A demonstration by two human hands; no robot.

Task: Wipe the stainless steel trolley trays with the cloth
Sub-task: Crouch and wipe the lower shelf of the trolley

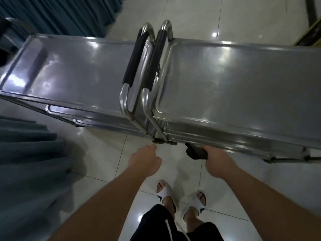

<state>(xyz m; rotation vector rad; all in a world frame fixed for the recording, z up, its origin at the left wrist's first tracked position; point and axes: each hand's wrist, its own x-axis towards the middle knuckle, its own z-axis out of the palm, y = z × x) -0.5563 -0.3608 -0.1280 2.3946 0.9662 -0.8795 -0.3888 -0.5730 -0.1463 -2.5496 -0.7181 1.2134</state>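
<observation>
Two stainless steel trolleys stand side by side, handles meeting in the middle. The left trolley's top tray [73,70] and the right trolley's top tray [234,80] are bare and shiny. Lower trays show beneath their near edges. My right hand [215,160] grips a dark cloth [196,152] just below the near edge of the right trolley. My left hand [145,160] hangs in front of the trolley legs, fingers loosely curled, holding nothing.
Black-padded handles [137,54] rise between the two trolleys. Teal curtains hang at the left [29,153] and far left [60,13]. The floor is glossy white tile [104,153]. My feet in white sandals [180,197] stand close to the trolleys.
</observation>
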